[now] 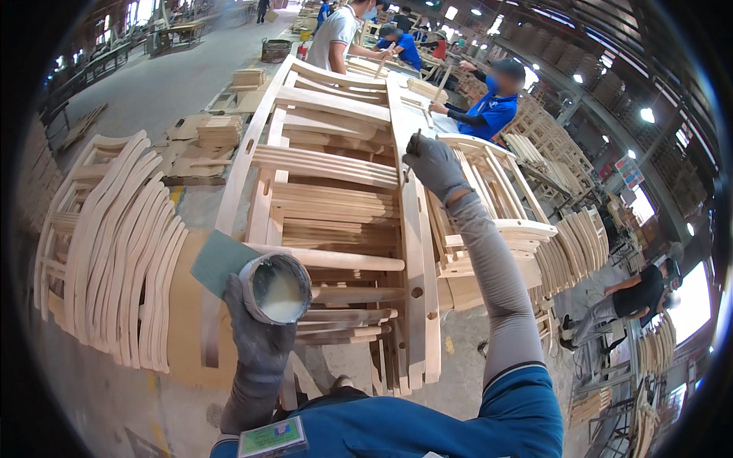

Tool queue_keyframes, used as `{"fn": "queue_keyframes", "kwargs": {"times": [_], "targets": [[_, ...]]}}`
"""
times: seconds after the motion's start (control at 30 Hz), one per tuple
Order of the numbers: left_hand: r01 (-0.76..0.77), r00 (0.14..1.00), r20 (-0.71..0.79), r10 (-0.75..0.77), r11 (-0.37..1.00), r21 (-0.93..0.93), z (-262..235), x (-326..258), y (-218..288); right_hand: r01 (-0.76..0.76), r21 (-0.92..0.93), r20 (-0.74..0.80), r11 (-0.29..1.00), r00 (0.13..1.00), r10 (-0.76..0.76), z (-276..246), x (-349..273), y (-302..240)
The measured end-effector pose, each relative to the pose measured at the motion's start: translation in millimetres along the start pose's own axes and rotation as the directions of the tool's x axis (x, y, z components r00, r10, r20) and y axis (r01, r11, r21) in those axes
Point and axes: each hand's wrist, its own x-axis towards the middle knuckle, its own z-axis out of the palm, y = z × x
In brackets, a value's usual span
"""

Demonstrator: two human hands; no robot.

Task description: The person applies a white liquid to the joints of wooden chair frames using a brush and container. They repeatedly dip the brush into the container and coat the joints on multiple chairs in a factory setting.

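My left hand [259, 340], in a dark grey glove, is wrapped round a small round pot [276, 288] with a whitish liquid in it. A flat grey-green sheet [217, 261] sticks out beside the pot, on the same hand's side. My right hand [437, 166], also gloved, is closed at the right-hand post of a pale wooden chair frame [403, 114]. A small dark thin end shows at its fingers; the rest of what it holds is hidden. The chair frame lies on top of a stack of similar frames in front of me, its slats [328, 164] running crosswise.
Curved wooden chair frames [114, 252] stand in a row at the left, on cardboard. More frames [489, 183] are stacked at the right. Beyond the stack, a person in a white shirt [336, 38] and one in blue [492, 114] work at a table. Wood piles [217, 131] lie on the floor.
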Motion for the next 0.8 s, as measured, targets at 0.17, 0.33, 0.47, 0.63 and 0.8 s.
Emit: {"fn": "queue_keyframes", "kwargs": {"times": [0.17, 0.33, 0.47, 0.63, 0.8], "targets": [[-0.183, 0.983, 0.014, 0.183, 0.972, 0.147, -8, -17, 8, 0.161, 0.257, -0.035, 0.953, 0.987, -0.157, -19, -34, -14], [-0.361, 0.925, 0.043, 0.378, 0.836, 0.414, -31, -33, 13, -0.039, 0.922, 0.081, 0.385, 0.992, -0.093, -44, -104, -107], [-0.414, 0.89, 0.115, 0.44, 0.678, 0.607, -36, -42, 15, 0.061, 0.997, -0.039, 0.049, 0.93, -0.364, -22, -158, -162], [-0.679, 0.66, 0.506, 0.555, 0.154, 0.718, -25, -62, 10, 0.291, 0.917, -0.156, 0.272, 0.891, -0.427, 8, -170, -172], [-0.625, 0.773, 0.365, 0.519, 0.723, 0.294, -14, -70, 17, 0.282, 0.913, -0.085, 0.293, 0.837, -0.54, 4, -210, -168]]}}
